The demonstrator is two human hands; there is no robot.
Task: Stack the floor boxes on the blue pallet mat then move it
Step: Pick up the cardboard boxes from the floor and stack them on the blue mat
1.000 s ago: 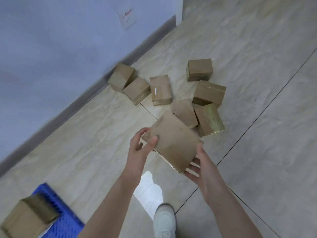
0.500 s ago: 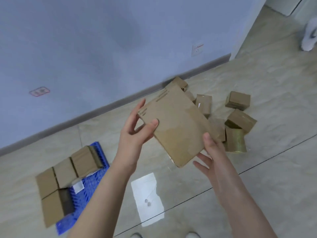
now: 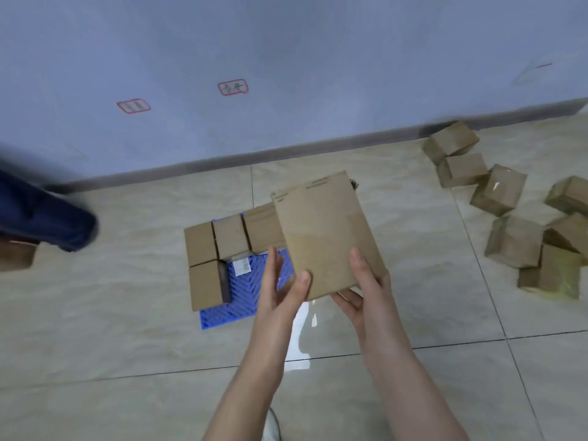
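Note:
I hold a brown cardboard box [image 3: 324, 233] in the air with both hands, above the right part of the blue pallet mat [image 3: 245, 297]. My left hand [image 3: 283, 288] grips its lower left corner and my right hand [image 3: 362, 288] its lower right edge. Several boxes sit on the mat: two along its far edge [image 3: 216, 240], one at the front left [image 3: 206, 284] and one partly hidden behind the held box [image 3: 261, 227]. A white label lies on the mat [image 3: 241, 268]. Several loose boxes [image 3: 496, 189] lie on the floor at the right.
A blue-grey wall with a dark baseboard [image 3: 222, 162] runs behind the mat. Another person's dark trouser leg and shoe [image 3: 47, 224] stand at the far left, beside a brown box [image 3: 16, 256]. My white shoe [image 3: 273, 424] shows at the bottom. The floor is glossy beige tile.
My view has swung left from the loose pile to the mat. The held box has travelled with my hands and now hangs over the mat's right side.

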